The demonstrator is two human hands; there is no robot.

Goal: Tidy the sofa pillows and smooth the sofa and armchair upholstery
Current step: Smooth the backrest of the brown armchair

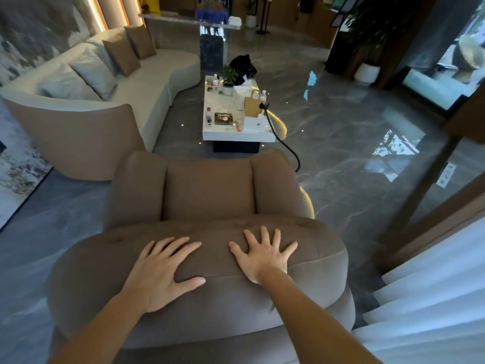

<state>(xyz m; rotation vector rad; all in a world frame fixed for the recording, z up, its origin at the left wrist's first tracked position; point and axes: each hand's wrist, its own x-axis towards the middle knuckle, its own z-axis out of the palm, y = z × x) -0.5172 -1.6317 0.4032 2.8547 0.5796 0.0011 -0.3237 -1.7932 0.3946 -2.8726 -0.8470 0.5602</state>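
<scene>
I stand behind a brown armchair (pixel 210 190) and look down over its padded backrest top (pixel 315 258). My left hand (pixel 160 271) lies flat on the backrest, fingers spread, left of centre. My right hand (pixel 263 254) lies flat beside it, fingers spread wide, right of centre. Neither hand holds anything. At the far left stands a cream curved sofa (pixel 147 82) with two grey pillows (pixel 91 72) and two brown pillows (pixel 122 55) leaning against its back.
A white coffee table (pixel 225 132) beyond the armchair carries bottles, a potted plant, a paper bag and a black bag. A black cable (pixel 283 143) trails off it to the glossy grey floor. White curtains (pixel 433 298) hang at the right.
</scene>
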